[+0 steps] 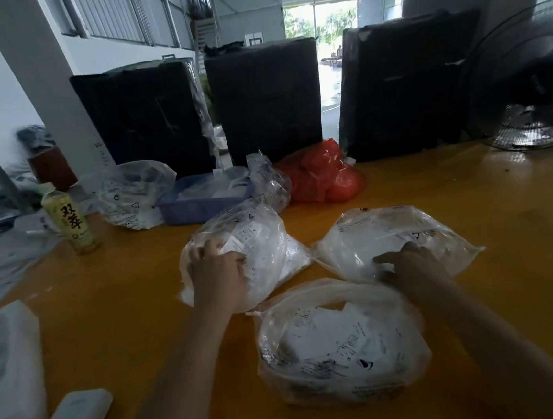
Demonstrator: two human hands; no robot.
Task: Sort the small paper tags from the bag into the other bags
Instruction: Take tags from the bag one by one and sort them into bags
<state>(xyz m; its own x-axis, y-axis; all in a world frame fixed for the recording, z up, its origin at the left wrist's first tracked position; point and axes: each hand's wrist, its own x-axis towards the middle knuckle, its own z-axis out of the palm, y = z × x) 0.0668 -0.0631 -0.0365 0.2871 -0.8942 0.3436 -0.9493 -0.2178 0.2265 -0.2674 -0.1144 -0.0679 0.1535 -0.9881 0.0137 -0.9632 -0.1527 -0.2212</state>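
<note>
On the yellow table [469,190], the left hand [217,275] grips the left bag [258,245] with curled fingers, while the right hand [408,264] rests loosely open on the right bag [388,232].

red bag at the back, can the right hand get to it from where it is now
Probably yes: the right hand rests on a clear bag, and only bare table lies between that and the red bag.

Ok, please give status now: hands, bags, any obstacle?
Left hand on left bag. Right hand on right bag. Tag bag nearest, untouched. No obstacle seen.
</note>
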